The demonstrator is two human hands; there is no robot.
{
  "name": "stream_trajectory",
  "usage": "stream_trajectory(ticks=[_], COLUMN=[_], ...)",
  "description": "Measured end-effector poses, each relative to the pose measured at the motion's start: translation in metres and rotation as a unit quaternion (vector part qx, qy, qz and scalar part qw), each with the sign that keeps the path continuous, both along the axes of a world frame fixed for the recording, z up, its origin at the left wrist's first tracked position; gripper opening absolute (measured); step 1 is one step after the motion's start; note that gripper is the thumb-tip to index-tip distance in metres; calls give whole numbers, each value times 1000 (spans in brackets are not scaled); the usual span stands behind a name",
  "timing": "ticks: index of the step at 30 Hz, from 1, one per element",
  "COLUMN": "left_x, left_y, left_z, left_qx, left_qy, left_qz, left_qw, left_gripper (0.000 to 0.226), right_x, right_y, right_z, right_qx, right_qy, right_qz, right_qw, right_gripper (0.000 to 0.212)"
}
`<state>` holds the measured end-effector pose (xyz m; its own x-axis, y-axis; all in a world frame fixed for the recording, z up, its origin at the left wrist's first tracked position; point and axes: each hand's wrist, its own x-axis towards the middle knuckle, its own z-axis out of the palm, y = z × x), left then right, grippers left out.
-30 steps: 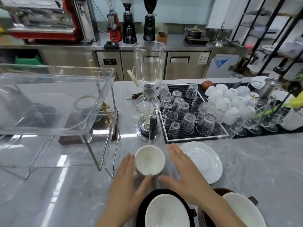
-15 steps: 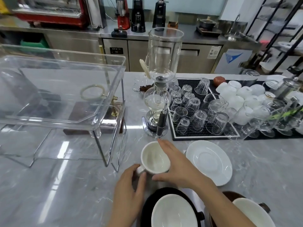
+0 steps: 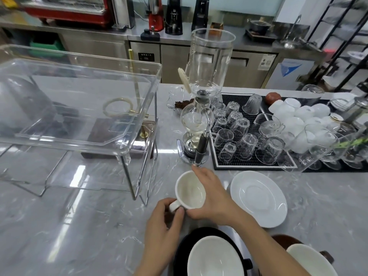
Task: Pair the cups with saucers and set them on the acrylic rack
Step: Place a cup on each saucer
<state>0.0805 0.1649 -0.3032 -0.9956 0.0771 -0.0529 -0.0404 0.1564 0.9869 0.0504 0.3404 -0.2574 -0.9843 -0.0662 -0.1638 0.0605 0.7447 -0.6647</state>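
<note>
A white cup [image 3: 190, 191] stands on the grey marble counter, empty and upright. My left hand [image 3: 164, 222] pinches its handle at the lower left. My right hand [image 3: 214, 194] wraps the cup's right side, fingertips at its far rim and thumb at its near wall. A white saucer [image 3: 258, 198] lies empty just to the right of the cup. The clear acrylic rack [image 3: 79, 108] stands at the left with two shelves, and I see no cups on it.
A glass siphon coffee maker [image 3: 201, 116] stands right behind the cup. A black mat [image 3: 217, 162] holds several upturned glasses, with white cups [image 3: 292, 118] further right. Two dark-rimmed white bowls [image 3: 215, 257] [image 3: 310, 261] sit at the near edge.
Both hands came in from flat beside the cup and took hold of it: the left at the handle, the right around its side. The camera moved closer.
</note>
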Motion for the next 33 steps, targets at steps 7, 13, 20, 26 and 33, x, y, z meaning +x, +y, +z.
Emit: stream_trajectory(ticks=[7, 13, 20, 26, 33], left_x=[0, 5, 15, 27, 31], left_y=[-2, -5, -3, 11, 36], left_z=[0, 16, 42, 60, 73], left_qx=[53, 85, 127, 129, 93], left_qy=[-26, -23, -3, 3, 20], left_qz=[-3, -17, -59, -82, -119], left_qw=[998, 996, 990, 988, 988], left_gripper=[21, 28, 48, 50, 35], right_x=[-1, 12, 31, 48, 60], right_y=[-3, 0, 16, 39, 74], right_z=[-4, 6, 37, 53, 68], right_qx=[9, -27, -60, -63, -31], right_qy=[19, 48, 54, 63, 63], right_qz=[-12, -43, -68, -80, -94], right_qw=[1000, 998, 994, 993, 993], right_gripper=[122, 115, 109, 108, 115])
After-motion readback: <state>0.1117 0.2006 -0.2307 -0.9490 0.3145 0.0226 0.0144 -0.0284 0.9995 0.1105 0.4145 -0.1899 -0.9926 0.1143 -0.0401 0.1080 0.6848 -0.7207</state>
